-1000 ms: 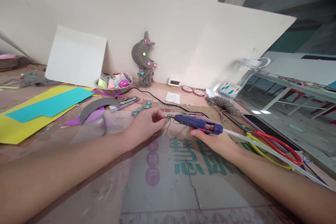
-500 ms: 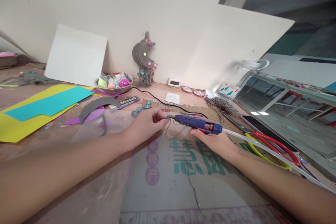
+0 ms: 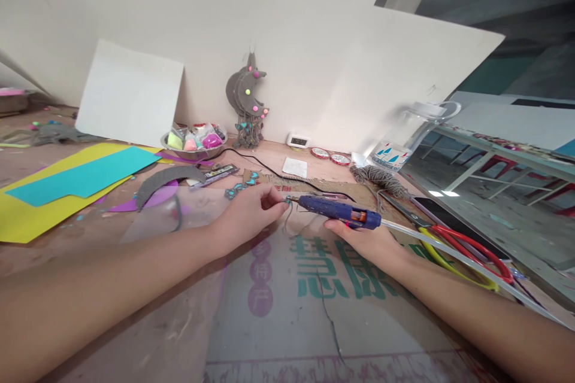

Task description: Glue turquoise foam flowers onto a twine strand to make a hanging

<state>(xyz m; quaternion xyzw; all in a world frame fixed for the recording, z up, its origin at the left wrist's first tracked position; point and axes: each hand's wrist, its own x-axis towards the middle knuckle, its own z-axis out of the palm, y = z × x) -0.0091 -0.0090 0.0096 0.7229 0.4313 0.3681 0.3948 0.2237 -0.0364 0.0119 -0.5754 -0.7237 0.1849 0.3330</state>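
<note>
My left hand [image 3: 256, 215] pinches a small teal piece [image 3: 287, 198] with a thin grey cord [image 3: 287, 221] hanging from it. The metal tip of a blue glue gun [image 3: 339, 210] touches or nearly touches that piece. My right hand [image 3: 363, 239] is wrapped round the glue gun's handle, which is mostly hidden; a clear glue stick [image 3: 426, 239] sticks out of its rear end. Both hands are above a printed cardboard sheet [image 3: 278, 335] under clear plastic. Just behind my left hand lie teal pieces on cord [image 3: 242, 185].
Scissors [image 3: 467, 254], a phone [image 3: 462, 227] and grey yarn [image 3: 380, 181] lie right. A clear bottle [image 3: 404, 137] stands behind them. Left are yellow [image 3: 27, 221] and blue sheets [image 3: 90, 176], a grey crescent [image 3: 166, 179] and a bowl [image 3: 193, 154]. A moon ornament [image 3: 247, 96] hangs behind.
</note>
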